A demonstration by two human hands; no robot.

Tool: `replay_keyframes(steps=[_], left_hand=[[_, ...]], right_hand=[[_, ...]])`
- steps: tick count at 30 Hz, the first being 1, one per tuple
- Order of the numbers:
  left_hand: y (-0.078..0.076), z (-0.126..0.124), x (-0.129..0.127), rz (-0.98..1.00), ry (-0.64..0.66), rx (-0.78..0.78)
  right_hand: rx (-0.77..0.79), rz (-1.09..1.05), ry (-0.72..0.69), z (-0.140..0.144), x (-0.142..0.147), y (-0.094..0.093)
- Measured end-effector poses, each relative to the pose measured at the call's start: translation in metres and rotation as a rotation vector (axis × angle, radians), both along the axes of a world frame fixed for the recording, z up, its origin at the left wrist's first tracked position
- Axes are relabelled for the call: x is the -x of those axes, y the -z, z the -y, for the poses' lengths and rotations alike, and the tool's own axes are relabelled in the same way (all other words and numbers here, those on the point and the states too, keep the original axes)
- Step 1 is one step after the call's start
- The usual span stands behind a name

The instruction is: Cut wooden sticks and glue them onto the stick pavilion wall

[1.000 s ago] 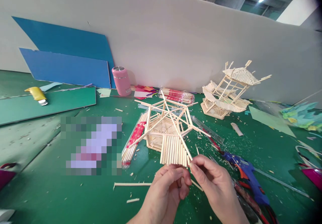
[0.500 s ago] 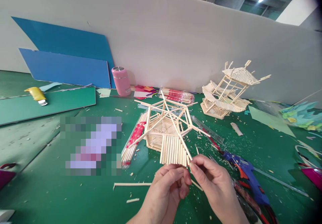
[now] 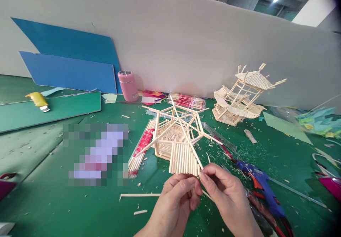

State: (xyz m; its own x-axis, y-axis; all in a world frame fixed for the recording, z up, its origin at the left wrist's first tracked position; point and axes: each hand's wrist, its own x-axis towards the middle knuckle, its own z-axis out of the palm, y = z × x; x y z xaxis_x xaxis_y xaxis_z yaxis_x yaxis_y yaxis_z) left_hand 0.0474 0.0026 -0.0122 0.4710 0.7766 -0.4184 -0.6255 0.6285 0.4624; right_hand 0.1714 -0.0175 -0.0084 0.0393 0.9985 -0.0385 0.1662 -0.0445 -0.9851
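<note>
Both hands meet at the near edge of the green table [image 3: 48,194], fingertips together. The left hand [image 3: 176,198] and right hand [image 3: 226,194] pinch a thin wooden stick [image 3: 206,194] between them — its free end shows below the right thumb. The pinch sits just at the front corner of the stick model [image 3: 177,137], touching or nearly touching its row of upright sticks; contact cannot be confirmed. A packet of sticks [image 3: 141,148] lies against the model's left side. A blue glue gun [image 3: 259,183] lies just right of the right hand. A finished stick pavilion [image 3: 242,95] stands well apart at the back — a pink flask [image 3: 128,85] stands by the wall.
</note>
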Motion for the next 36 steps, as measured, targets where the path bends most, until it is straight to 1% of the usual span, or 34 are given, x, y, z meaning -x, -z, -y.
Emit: replay_keyframes(steps=[5, 15, 21, 27, 36], left_hand=[[0.0014, 0.001, 0.0006, 0.018, 0.004, -0.001], [0.0008, 0.0003, -0.0004, 0.013, -0.003, 0.006], [0.0013, 0.0006, -0.0003, 0.011, 0.005, -0.003], [-0.0011, -0.0006, -0.001, 0.012, -0.006, -0.006], [0.0008, 0.001, -0.0007, 0.006, -0.005, 0.002]], right_hand=[[-0.027, 0.026, -0.014, -0.0011, 0.0001, -0.0015], [-0.002, -0.02, -0.037, -0.0017, 0.0008, -0.0033], [-0.007, -0.011, -0.036, -0.0009, 0.0017, -0.0047], [-0.007, -0.016, -0.034, -0.0015, 0.0011, -0.0032], [0.0, -0.022, -0.027, -0.0023, 0.0016, -0.0018]])
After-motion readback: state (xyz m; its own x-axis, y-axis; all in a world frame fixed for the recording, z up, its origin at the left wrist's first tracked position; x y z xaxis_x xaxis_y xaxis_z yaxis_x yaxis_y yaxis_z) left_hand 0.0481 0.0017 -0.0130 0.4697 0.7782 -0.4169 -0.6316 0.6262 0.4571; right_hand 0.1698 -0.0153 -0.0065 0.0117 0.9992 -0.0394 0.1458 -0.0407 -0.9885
